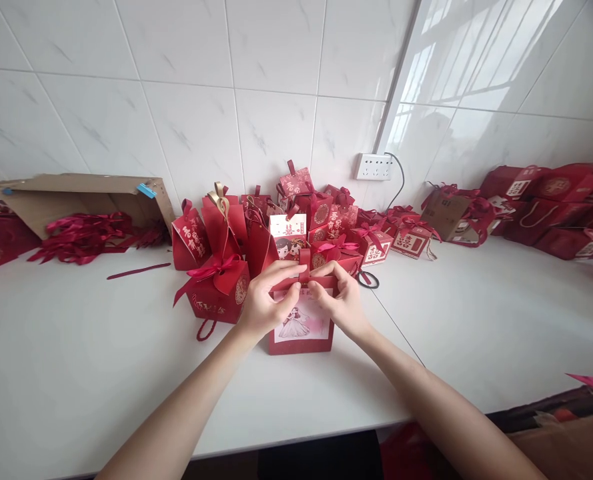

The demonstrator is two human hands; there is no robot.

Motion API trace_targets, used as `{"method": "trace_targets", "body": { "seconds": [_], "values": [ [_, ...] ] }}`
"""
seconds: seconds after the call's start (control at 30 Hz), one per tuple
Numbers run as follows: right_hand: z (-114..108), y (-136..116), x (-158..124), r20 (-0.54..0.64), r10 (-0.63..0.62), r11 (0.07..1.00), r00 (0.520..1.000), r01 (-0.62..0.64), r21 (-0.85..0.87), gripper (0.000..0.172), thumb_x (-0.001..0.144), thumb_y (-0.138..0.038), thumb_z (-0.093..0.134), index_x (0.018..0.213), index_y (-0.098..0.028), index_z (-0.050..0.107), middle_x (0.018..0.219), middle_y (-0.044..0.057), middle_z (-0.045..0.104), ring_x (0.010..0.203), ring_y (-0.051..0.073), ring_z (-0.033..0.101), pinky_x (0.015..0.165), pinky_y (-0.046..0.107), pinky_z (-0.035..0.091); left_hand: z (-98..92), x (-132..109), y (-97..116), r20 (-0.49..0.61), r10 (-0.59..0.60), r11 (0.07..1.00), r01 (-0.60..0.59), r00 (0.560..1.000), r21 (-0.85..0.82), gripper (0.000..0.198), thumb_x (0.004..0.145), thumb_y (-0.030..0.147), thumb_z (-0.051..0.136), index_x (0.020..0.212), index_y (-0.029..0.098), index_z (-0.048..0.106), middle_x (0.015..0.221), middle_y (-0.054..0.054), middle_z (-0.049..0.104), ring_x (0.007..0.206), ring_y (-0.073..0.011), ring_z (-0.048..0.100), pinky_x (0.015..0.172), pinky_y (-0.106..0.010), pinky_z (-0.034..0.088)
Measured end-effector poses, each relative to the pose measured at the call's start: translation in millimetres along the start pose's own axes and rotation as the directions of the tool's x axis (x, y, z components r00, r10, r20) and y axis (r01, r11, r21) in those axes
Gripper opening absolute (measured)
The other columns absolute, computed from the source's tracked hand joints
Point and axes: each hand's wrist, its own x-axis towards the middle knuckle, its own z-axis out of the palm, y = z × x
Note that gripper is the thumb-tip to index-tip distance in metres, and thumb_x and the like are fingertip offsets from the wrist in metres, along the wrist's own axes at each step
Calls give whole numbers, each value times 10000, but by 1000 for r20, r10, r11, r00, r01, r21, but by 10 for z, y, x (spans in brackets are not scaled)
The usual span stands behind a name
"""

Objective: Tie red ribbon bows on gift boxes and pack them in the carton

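A red gift box [301,347] with a pale front panel, printed with a figure in a wide dress, stands upright on the white table. A red ribbon loop [304,259] rises from the middle of its top edge. My left hand [272,293] pinches that edge left of the loop, thumb in front and fingers behind. On the other side of the loop, my right hand [340,293] grips the same edge in a like pinch. Close to my left hand sits a red box with a bow [209,297]. A white-fronted box [288,230] stands just behind.
Several red gift boxes [226,223] crowd together against the tiled wall. An open cardboard box [76,183] with dark red ribbons [89,230] lies at left. A power socket [375,167] is on the wall. More red boxes [566,190] are stacked at far right.
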Motion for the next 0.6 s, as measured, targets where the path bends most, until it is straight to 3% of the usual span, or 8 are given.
{"method": "trace_targets", "body": {
  "seconds": [0.1,0.17,0.27,0.33,0.47,0.53,0.6],
  "values": [
    [23,-15,-9,-14,33,999,999,-33,18,179,756,-337,671,720,-206,555,720,-7,632,669,143,584,658,268,483,-7,-3,-13,12,15,1000,-15,1000,-12,222,792,156,563,971,186,691,1004,-51,695,936,-169,664,805,-253,569],
    [35,-16,-11,-25,67,997,997,-66,28,180,753,-344,678,722,-204,569,723,-5,633,662,142,581,644,267,477,-27,-7,-42,35,-1,999,3,999,-49,298,803,181,563,1089,195,646,1078,-69,679,979,-192,653,855,-297,555],
    [4,30,30,-104,133,989,986,-126,75,205,747,-379,679,722,-201,579,717,2,636,642,143,571,590,260,458,-72,-12,-129,106,-91,971,112,990,-209,592,833,283,555,1391,251,360,1280,-123,573,1005,-218,642,846,-351,552],
    [-62,99,94,-233,177,975,956,-139,173,237,728,-401,690,724,-198,570,722,6,635,635,140,566,571,253,450,-84,-17,-202,113,-125,933,155,986,-324,713,837,389,555,1447,272,205,1348,-153,502,1029,-227,629,861,-375,540],
    [-245,270,244,-487,227,936,843,-51,348,266,735,-439,664,776,-205,544,741,-8,606,622,124,554,563,242,452,5,-53,-279,13,-213,902,202,977,-381,893,751,579,612,1448,248,163,1445,-175,376,1274,-292,459,1037,-463,412],
    [-300,335,285,-514,246,918,822,-27,396,259,772,-459,618,802,-218,528,756,-10,604,629,132,566,567,253,466,83,-83,-250,67,-267,884,272,961,-379,935,723,606,633,1446,250,158,1466,-174,347,1335,-304,383,1062,-477,384],
    [-307,372,296,-488,299,884,820,-44,466,256,785,-469,600,816,-226,525,792,2,620,658,148,589,588,275,488,145,-110,-188,180,-259,875,309,949,-372,825,756,570,616,1416,245,243,1417,-164,421,1300,-295,432,1047,-467,406]
  ]
}}
